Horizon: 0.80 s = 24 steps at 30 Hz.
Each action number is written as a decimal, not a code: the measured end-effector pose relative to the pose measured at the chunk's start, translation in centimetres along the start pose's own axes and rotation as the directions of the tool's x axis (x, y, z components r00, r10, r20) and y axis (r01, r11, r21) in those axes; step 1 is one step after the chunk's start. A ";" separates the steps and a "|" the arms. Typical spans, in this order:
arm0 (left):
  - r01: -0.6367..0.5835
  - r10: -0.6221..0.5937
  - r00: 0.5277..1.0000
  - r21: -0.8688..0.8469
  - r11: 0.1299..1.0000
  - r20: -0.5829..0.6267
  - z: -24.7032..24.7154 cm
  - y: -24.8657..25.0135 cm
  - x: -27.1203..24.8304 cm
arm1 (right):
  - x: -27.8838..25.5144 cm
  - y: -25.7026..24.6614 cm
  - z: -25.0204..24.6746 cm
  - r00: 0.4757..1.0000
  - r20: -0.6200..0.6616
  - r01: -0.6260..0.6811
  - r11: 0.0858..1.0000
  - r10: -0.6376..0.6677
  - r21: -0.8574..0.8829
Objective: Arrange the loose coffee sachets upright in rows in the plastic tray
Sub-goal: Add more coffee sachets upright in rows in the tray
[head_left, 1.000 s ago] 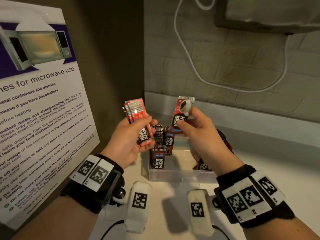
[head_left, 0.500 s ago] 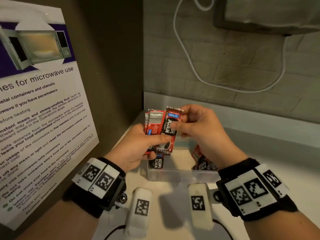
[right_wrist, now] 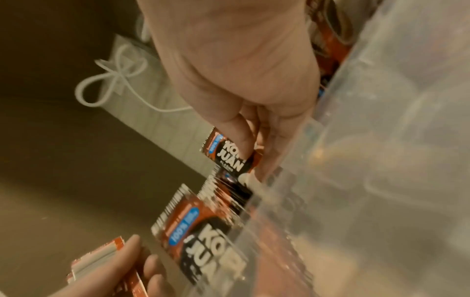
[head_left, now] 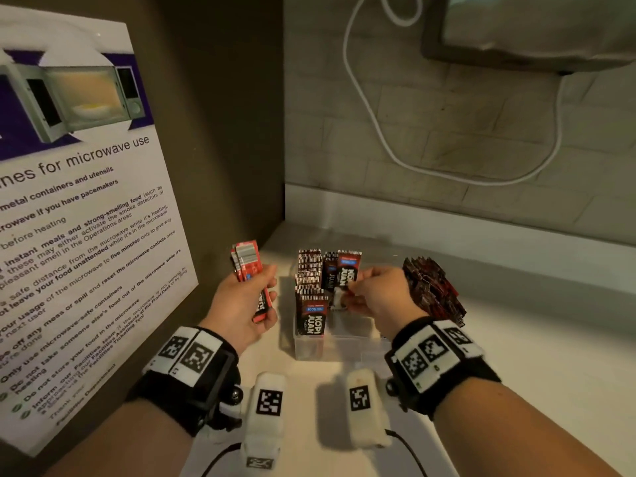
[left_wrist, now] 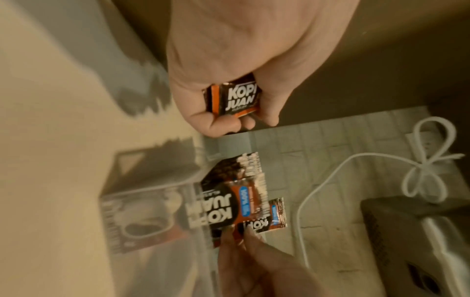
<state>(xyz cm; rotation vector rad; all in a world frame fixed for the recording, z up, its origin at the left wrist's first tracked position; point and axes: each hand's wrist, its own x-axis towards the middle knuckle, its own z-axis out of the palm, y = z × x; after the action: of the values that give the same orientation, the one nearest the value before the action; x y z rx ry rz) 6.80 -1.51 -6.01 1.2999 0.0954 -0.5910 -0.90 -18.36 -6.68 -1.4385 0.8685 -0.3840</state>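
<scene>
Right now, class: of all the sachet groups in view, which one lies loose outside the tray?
The dark heap of sachets on the counter, right of the right hand. The others stand in the plastic tray or are held.

L hand (head_left: 241,304) grips sachet stack (head_left: 248,270); R hand (head_left: 377,297) pinches sachet (head_left: 347,270) over tray (head_left: 344,349).

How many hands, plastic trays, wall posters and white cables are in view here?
Hands: 2 (left hand gripping a sachet bundle, right hand pinching one sachet)
Plastic tray: 1
Wall poster: 1
White cable: 1
Total: 5
</scene>
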 end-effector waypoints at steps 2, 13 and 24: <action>0.063 -0.063 0.998 0.009 0.998 0.007 -0.3 -1.0 0.3 | 0.9 0.8 0.7 0.999 -0.024 -0.039 0.999 0.039 -0.002; 0.105 -0.116 0.992 0.192 0.976 0.043 0.2 -3.0 0.1 | 3.2 2.9 2.0 0.995 -0.102 -0.022 0.997 0.015 -0.067; 0.110 -0.121 0.992 0.195 0.975 0.045 0.1 -3.1 0.4 | 3.5 2.9 2.0 0.995 -0.097 0.002 0.990 -0.016 -0.139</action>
<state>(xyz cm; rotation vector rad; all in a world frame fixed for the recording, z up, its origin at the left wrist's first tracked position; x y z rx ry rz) 5.70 -2.15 -8.82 1.4704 0.0685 -0.7511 2.05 -19.06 -10.68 -1.5626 0.9837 -0.4097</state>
